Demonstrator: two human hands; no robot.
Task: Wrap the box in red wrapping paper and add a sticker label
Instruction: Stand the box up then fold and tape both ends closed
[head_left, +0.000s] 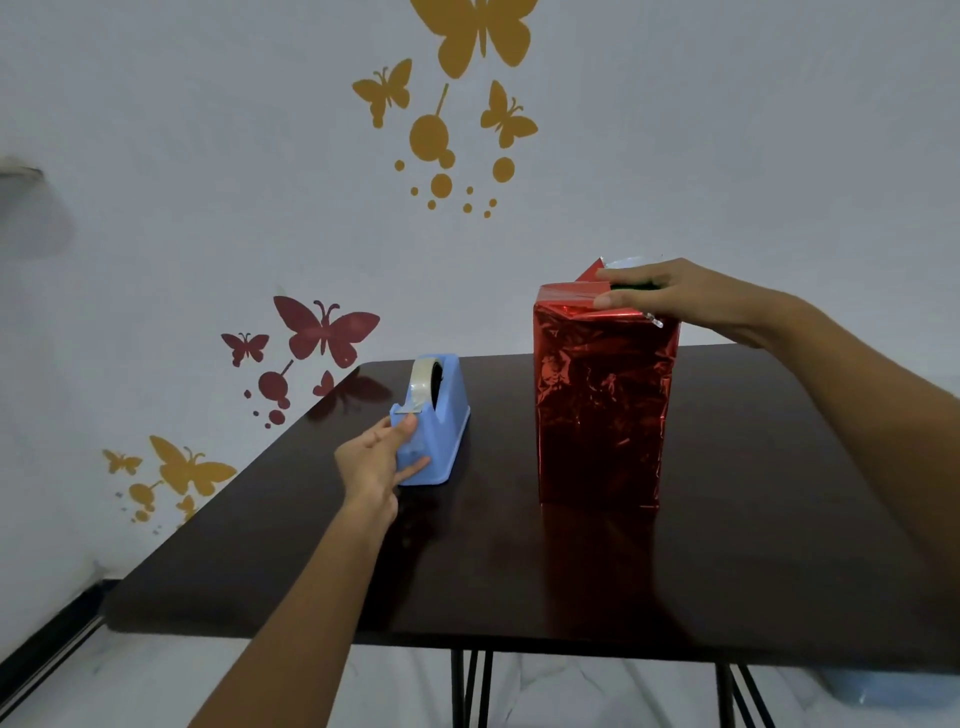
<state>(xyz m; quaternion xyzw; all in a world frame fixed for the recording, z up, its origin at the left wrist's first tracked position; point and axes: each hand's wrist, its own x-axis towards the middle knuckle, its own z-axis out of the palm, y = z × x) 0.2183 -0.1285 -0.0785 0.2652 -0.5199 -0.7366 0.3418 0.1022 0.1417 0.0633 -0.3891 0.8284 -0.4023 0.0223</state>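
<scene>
A tall box (602, 410) covered in shiny red wrapping paper stands upright on the dark table (519, 571), right of centre. Its top flaps are partly folded, with silver backing showing at the rear. My right hand (670, 296) lies flat on the top, its straight fingers pressing the folded paper down. To the left stands a light blue tape dispenser (441, 421) with a roll of clear tape (423, 387). My left hand (382, 457) is at the dispenser's near end, thumb by the cutter and fingers against its side.
The table's left and front edges drop off to a pale floor; thin black legs (470, 686) show underneath. A white wall with butterfly decals (324, 330) stands right behind the table. A pale blue object (893, 688) lies on the floor at lower right.
</scene>
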